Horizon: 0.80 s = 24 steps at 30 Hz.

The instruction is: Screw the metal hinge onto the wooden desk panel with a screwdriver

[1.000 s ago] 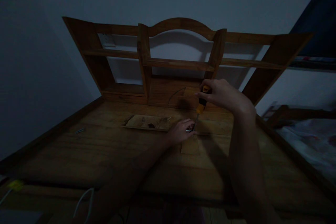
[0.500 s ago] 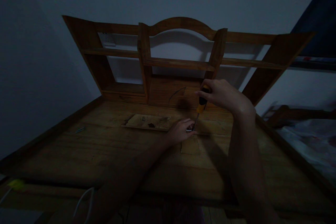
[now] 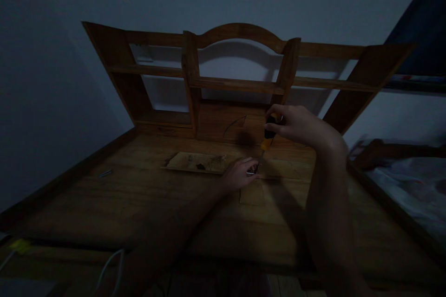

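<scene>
The room is dim. My right hand (image 3: 296, 125) grips the orange and black handle of a screwdriver (image 3: 266, 141), held nearly upright with its tip down on the wooden desk top (image 3: 139, 199). My left hand (image 3: 240, 174) rests on the desk at the tip, fingers pinched on a small metal piece (image 3: 251, 172) that the blade meets. Just below that spot a small square wooden patch (image 3: 252, 193) lies flat on the desk.
A wooden hutch (image 3: 240, 83) with shelves and an arched top stands at the back of the desk against the wall. A flat board with debris (image 3: 197, 162) lies left of my hands. A small metal item (image 3: 104, 173) sits far left. A white cable (image 3: 111, 264) hangs at the near edge. Bedding (image 3: 411, 185) is to the right.
My right hand has turned slightly on the screwdriver handle, with the wrist shifting a little right. My left hand stays at the tip.
</scene>
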### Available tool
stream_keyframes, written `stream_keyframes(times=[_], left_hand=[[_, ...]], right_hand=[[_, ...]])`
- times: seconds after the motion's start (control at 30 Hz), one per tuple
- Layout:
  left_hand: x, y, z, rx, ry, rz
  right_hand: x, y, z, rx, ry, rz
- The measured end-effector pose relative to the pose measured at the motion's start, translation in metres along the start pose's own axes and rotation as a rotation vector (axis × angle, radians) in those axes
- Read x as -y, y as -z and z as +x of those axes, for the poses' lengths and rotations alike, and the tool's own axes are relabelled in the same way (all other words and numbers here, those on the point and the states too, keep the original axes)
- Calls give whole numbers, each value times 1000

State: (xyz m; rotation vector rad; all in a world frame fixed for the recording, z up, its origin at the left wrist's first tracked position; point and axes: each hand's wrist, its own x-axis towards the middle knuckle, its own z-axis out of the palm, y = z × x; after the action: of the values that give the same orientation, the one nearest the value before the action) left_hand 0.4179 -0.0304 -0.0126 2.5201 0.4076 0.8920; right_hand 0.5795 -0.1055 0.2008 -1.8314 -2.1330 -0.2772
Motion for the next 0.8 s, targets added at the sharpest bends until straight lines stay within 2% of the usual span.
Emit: stream_keyframes(times=[0.13,0.23,0.43,0.7,0.8], left_hand=[[-2,2,0,6,20,26],[-2,1,0,10,19,26],[0,-1,0,-7,13,13],[-3,1,0,2,30,14],[-3,1,0,4,27,-3]], right_hand=[[6,-6,2,-60,-53,-99],[8,-6,-1,-47,-83,-121],[5,3,-6,-24,32,-6],[11,-5,1,-48,-68,-84],[7,-5,0,-42,-16,-40]])
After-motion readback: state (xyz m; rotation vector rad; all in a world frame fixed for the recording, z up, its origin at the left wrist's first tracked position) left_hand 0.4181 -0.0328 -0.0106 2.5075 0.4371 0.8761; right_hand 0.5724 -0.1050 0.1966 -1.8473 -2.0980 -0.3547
